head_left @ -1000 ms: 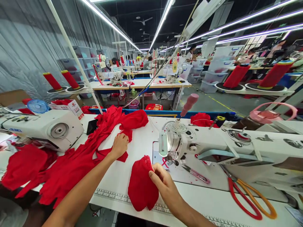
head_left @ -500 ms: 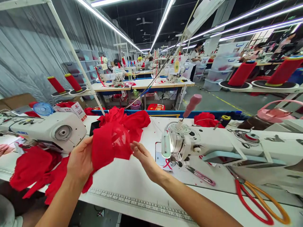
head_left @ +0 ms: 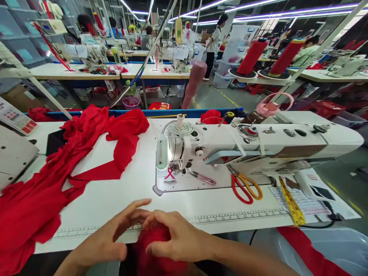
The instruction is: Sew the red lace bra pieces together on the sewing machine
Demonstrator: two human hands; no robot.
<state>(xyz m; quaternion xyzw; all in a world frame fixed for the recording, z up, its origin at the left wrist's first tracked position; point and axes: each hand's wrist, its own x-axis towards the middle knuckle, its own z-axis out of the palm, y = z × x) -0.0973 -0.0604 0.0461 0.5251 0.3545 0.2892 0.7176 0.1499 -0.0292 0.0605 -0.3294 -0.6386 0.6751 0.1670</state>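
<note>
At the table's front edge my right hand (head_left: 184,237) has its thumb and fingers closed on a red fabric piece (head_left: 161,264), bunched and partly see-through, which hangs over the edge toward my lap. My left hand (head_left: 112,235) is just left of it, thumb and fingers spread; its fingertips come close to the right hand's, and nothing shows in its grasp. A long heap of red cloth (head_left: 94,134) lies across the table on the left. Beyond my hands stands a white sewing machine (head_left: 218,142) with its lamp lit and a red scrap (head_left: 170,173) near the needle.
Pink thread snips (head_left: 204,178) and scissors with red and orange handles (head_left: 244,186) lie by the machine. A ruler strip (head_left: 230,218) runs along the front edge. A yellow tape measure (head_left: 291,203) rests on papers at right. A clear plastic bin (head_left: 339,245) stands below the table.
The view has swung right and down. Both hands have moved from above the tabletop to its front edge. My left hand no longer holds red fabric; my right hand now grips a red piece.
</note>
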